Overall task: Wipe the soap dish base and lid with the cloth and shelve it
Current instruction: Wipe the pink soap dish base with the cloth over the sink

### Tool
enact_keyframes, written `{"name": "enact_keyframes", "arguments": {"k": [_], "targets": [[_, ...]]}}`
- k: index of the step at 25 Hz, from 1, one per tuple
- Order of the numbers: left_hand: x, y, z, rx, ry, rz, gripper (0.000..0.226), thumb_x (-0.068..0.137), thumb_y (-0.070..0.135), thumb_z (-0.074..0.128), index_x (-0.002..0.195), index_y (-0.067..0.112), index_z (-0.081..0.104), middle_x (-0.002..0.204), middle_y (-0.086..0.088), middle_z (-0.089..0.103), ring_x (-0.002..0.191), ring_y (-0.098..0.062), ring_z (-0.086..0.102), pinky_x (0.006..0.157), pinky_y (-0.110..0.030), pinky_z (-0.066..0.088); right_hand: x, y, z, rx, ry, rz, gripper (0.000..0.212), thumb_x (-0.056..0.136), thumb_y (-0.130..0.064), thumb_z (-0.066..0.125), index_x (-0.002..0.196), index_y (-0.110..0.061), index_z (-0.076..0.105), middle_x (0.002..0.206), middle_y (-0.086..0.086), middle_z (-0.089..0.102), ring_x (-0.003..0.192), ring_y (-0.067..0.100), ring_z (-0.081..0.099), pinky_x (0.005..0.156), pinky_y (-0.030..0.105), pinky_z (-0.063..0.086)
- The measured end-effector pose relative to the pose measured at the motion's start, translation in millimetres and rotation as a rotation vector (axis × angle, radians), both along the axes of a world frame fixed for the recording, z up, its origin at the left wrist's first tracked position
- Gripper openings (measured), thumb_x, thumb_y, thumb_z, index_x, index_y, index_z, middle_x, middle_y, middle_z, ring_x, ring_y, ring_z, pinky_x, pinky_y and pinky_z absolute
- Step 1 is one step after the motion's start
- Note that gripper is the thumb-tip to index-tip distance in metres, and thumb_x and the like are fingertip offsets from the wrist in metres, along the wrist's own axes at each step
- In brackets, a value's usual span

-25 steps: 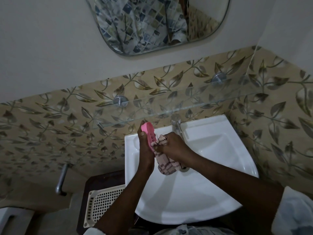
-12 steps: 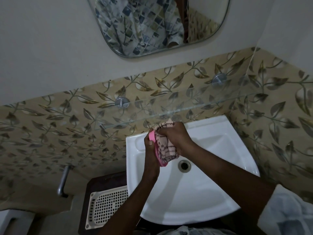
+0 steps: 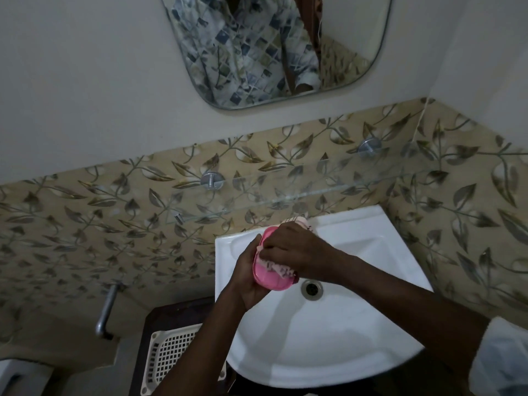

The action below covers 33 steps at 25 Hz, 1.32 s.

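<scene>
Sink (image 3: 357,324) — L fingers (image 3: 245,262) grip 1 soap dish (image 3: 267,280), R fingers (image 3: 275,248) clamp 1 cloth (image 3: 281,268).

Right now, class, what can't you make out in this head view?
All head view:
Soap dish: base or lid unclear; left hand and right hand cover it.
Cloth: mostly under the right hand.
Mirror: cut by top edge.
Basket: partly behind the left arm.

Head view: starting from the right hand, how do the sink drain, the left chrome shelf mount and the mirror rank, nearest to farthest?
1. Sink drain, in the basin just beside the right hand.
2. Left chrome shelf mount, on the tiled wall, up and left.
3. Mirror, highest on the wall.
</scene>
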<state>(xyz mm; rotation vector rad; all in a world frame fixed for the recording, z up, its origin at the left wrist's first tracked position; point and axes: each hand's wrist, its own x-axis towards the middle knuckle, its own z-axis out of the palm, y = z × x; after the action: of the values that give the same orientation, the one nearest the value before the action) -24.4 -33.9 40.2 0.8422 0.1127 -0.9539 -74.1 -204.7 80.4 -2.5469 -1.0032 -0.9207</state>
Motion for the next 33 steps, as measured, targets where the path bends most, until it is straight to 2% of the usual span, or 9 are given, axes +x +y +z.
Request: {"name": "enact_keyframes", "arguments": {"k": [5,8,12,16,20,24,27,31,33], "targets": [[-14.7,-4.3,0.8,0.127,-0.138,0.04,0.058,0.09,0.056,0.048,0.116,0.01,0.071,0.111,-0.025,0.069,0.093,-0.037,0.067,0.078,-0.048,0.058,-1.6,-7.6,-9.4,0.186,0.179,-0.34,0.026,0.079,-0.001,0.07,0.105,-0.006,0.07,0.097,0.012,0.069,0.087,0.031,0.066,0.068,0.038,0.054],[-18.0,-13.4,-0.3,0.266,-0.373,0.145,0.058,0.095,0.056,0.041,0.131,0.015,0.06,0.112,-0.013,0.073,0.1,-0.03,0.07,0.08,-0.04,0.059,-10.7,12.5,-18.7,0.462,0.533,-0.738,0.015,0.085,-0.01,0.066,0.1,-0.01,0.064,0.098,0.009,0.069,0.092,0.03,0.066,0.07,0.035,0.051],[-20.7,-22.1,-6.3,0.439,-0.473,0.243,0.058,0.1,0.057,0.03,0.136,0.018,0.055,0.112,-0.011,0.073,0.103,-0.025,0.07,0.079,-0.034,0.057,-13.4,18.9,-24.1,0.74,1.037,-0.809,0.019,0.085,-0.024,0.068,0.092,-0.006,0.069,0.093,0.012,0.072,0.088,0.028,0.07,0.074,0.034,0.056],[-22.5,-26.4,-2.1,0.31,-0.25,0.208,0.052,0.104,0.048,0.033,0.129,0.01,0.059,0.103,-0.016,0.072,0.091,-0.029,0.069,0.083,-0.042,0.057,-8.9,-2.0,-2.0,0.743,0.539,-0.632,0.023,0.084,-0.015,0.075,0.105,-0.01,0.068,0.101,0.009,0.071,0.094,0.026,0.068,0.076,0.025,0.048],[-25.3,-28.4,8.9,0.103,-0.015,0.129,0.04,0.105,0.033,0.035,0.118,0.007,0.063,0.109,-0.02,0.067,0.095,-0.033,0.065,0.082,-0.047,0.054,-18.8,-16.3,-6.0,0.112,0.381,-0.065,0.052,0.076,0.001,0.07,0.127,-0.008,0.062,0.128,0.014,0.061,0.119,0.031,0.056,0.105,0.042,0.042],[-20.8,-21.4,22.1,0.047,0.077,0.005,0.059,0.101,0.045,0.036,0.138,0.003,0.051,0.115,-0.025,0.065,0.099,-0.038,0.063,0.087,-0.053,0.051,-30.5,-26.9,-13.6,0.283,0.285,-0.036,0.036,0.082,0.004,0.07,0.117,-0.003,0.069,0.119,0.016,0.068,0.109,0.035,0.064,0.092,0.048,0.052],[-22.0,-17.1,27.1,0.021,0.139,-0.067,0.06,0.101,0.043,0.037,0.143,0.001,0.047,0.115,-0.023,0.061,0.098,-0.034,0.063,0.103,-0.051,0.04,-32.3,-24.2,-17.6,-0.022,0.046,0.225,0.026,0.09,-0.004,0.066,0.116,-0.003,0.072,0.118,0.019,0.069,0.109,0.033,0.065,0.096,0.045,0.049],[-28.0,-23.2,40.2,0.011,0.137,-0.072,0.052,0.078,0.03,0.074,0.119,0.001,0.059,0.11,-0.022,0.06,0.097,-0.036,0.059,0.079,-0.048,0.057,-11.0,-38.6,4.5,-0.107,-0.017,0.016,0.029,0.086,-0.005,0.072,0.114,-0.006,0.073,0.113,0.019,0.07,0.1,0.032,0.068,0.081,0.04,0.052],[-24.1,-29.2,40.0,0.04,0.068,0.008,0.052,0.089,0.039,0.061,0.125,0.002,0.059,0.111,-0.023,0.064,0.097,-0.037,0.059,0.08,-0.048,0.056,-8.9,-33.6,6.7,0.02,0.092,-0.247,0.033,0.082,-0.003,0.068,0.115,-0.006,0.07,0.105,0.017,0.068,0.091,0.034,0.067,0.068,0.036,0.051]]}}
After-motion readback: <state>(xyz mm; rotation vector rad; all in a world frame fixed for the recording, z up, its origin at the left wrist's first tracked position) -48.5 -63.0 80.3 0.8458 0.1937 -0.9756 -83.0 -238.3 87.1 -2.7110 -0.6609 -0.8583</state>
